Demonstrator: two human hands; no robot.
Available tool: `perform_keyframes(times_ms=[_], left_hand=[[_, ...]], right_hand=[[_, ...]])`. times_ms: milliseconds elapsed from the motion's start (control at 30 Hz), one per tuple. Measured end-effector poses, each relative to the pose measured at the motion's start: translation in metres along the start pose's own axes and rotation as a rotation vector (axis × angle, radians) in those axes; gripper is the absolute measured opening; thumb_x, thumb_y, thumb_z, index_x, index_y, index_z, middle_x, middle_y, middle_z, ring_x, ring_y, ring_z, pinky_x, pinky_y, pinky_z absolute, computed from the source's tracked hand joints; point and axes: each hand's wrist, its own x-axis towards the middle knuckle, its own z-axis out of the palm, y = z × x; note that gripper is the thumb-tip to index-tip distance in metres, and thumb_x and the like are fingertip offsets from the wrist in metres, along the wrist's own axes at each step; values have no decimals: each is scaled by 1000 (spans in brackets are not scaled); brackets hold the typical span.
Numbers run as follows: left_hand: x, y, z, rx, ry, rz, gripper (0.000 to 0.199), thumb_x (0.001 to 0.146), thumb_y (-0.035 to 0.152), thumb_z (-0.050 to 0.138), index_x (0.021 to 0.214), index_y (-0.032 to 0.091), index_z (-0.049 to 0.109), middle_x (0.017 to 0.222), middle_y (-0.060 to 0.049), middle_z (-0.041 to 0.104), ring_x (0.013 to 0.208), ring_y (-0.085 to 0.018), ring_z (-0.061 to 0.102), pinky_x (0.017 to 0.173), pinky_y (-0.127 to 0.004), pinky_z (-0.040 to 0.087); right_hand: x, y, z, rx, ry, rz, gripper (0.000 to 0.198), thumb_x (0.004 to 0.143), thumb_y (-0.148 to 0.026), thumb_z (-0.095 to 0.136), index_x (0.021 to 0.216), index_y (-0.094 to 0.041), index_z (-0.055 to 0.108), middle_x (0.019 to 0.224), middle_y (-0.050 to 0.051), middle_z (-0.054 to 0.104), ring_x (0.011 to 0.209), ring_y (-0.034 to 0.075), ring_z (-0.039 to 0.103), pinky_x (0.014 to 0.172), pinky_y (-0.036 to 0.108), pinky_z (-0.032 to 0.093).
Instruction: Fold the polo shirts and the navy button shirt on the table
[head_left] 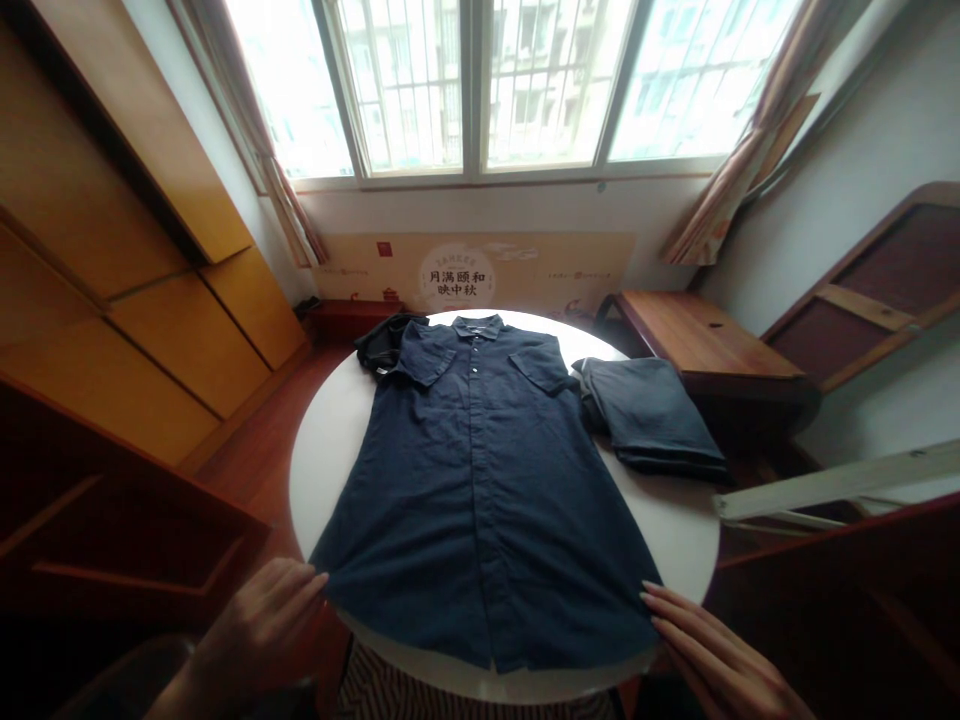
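Observation:
A dark navy short-sleeved shirt [427, 490] lies front side up, spread across a round white table [322, 440]. Its collar points to the far side and its button placket runs down the middle. At the near left corner of the hem, my left hand [259, 620] pinches the cloth between thumb and fingers. My right hand [720, 640] grips the near right side of the hem, fingers on top and the thumb hidden. Some light creases cross the lower part of the shirt.
A folded stack of dark clothes [652, 415] rests on the table's right side. Dark crumpled cloth [382, 342] lies at the far left. Beyond stand a wooden desk [705, 330] and yellow cabinets [172, 330]; a pale bar [840, 480] reaches the table's right edge.

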Motion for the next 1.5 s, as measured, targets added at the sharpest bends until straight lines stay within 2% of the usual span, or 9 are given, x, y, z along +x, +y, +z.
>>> perform_keyframes(times_ms=[300,500,633,900,1067,1200,1333,1433,1500], left_hand=[[-3,-5,-7,-62,-29,29,24,91,14,55,110,22,68,93,-7,70,85,-20,67,81,-32,57],[-4,-7,-2,-4,-97,-104,51,90,5,45,137,21,56,123,-10,67,112,-22,65,97,-36,55],[-9,-10,0,-35,-82,-124,56,90,4,41,141,22,53,125,-10,66,115,-23,64,97,-37,55],[-32,-23,-1,-11,-114,10,52,91,8,46,142,18,52,127,-9,66,116,-23,62,101,-35,52],[-42,-27,1,15,-121,34,54,92,8,48,144,19,50,128,-8,66,117,-22,61,102,-35,50],[-37,-26,-1,23,-99,35,53,93,11,49,145,19,50,126,-8,67,115,-23,63,102,-35,50],[-23,-20,-7,40,-141,59,50,95,20,52,145,20,50,132,-9,64,117,-24,61,102,-36,49],[-17,-17,-9,58,-183,63,49,97,19,49,146,20,48,140,-9,59,123,-24,57,105,-37,45],[-19,-17,-6,52,-169,90,49,98,21,49,147,20,47,139,-8,60,122,-23,57,106,-36,44]], right_hand=[[-7,1,-1,-21,-35,-19,46,87,-11,62,132,-19,63,133,9,65,118,24,64,101,29,53],[-5,-3,-3,5,-39,24,58,90,-9,55,145,-26,52,138,7,61,121,24,62,101,30,54],[-6,-3,-9,18,-87,52,56,93,-12,52,146,-28,51,138,6,61,120,25,63,101,30,54],[-4,4,-15,-2,-31,-18,40,95,-21,54,133,-27,64,123,3,71,109,20,70,96,23,56],[-5,5,-18,-55,-63,-46,42,93,-18,53,133,-25,64,125,4,69,110,21,69,95,24,56],[-7,3,-15,-144,-65,-109,41,90,-14,56,130,-19,65,126,6,69,111,21,69,96,26,56],[-1,-4,-8,-230,-47,-89,37,88,-25,66,124,-18,68,128,8,68,114,24,67,97,30,57],[6,-8,-1,-279,-49,-98,43,88,-31,68,129,-17,66,132,10,65,120,25,63,102,34,54],[10,-8,1,-275,-73,-122,44,89,-28,66,132,-17,63,135,10,63,124,25,61,104,35,52]])
